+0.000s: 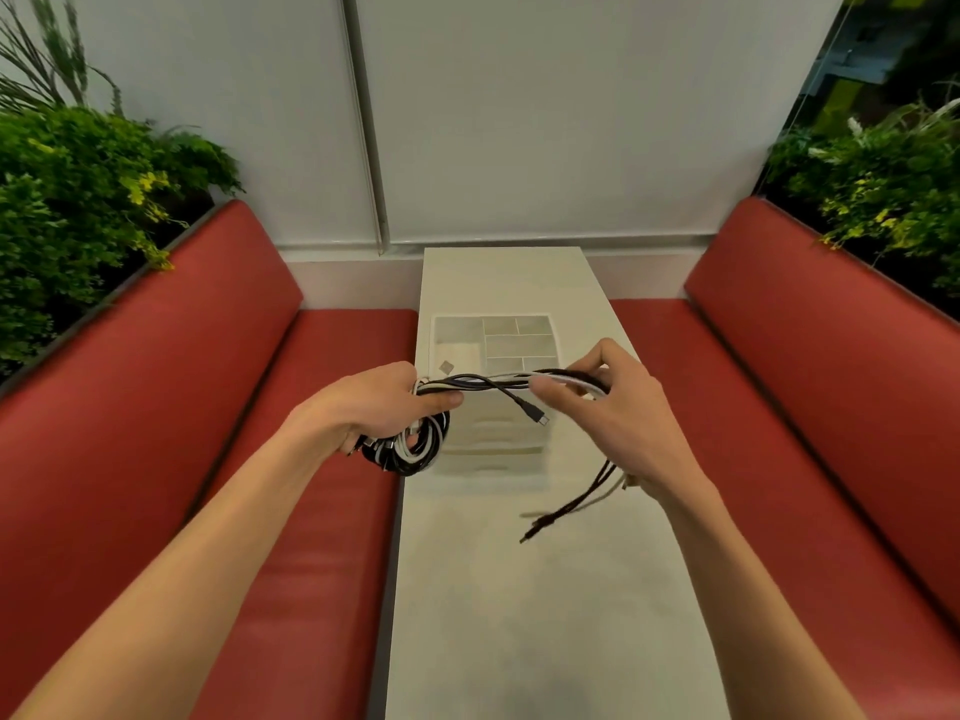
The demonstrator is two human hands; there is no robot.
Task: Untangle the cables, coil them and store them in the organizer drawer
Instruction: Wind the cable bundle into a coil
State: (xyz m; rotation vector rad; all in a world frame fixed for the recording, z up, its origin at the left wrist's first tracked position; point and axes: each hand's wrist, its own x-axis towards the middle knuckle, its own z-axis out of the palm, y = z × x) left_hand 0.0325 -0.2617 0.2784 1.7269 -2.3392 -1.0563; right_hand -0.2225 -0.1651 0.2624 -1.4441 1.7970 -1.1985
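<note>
Aloft, tangled black and white cables (pixel 483 380), left hand (pixel 384 402) gripping the loops, right hand (pixel 618 407) pinching strands

Booth: narrow white table (pixel 545 589), red padded bench to its left (pixel 156 407), matching red bench to its right (pixel 831 381).
Each bench has a seat and a backrest. Past the table's far end is a white panelled wall (pixel 519 122) with a vertical metal strip (pixel 366 122). Leafy green plants stand behind the left backrest (pixel 78 200) and the right backrest (pixel 883 189). Dark glass (pixel 878 44) sits far right of the table, above those plants. Light is soft and even.
</note>
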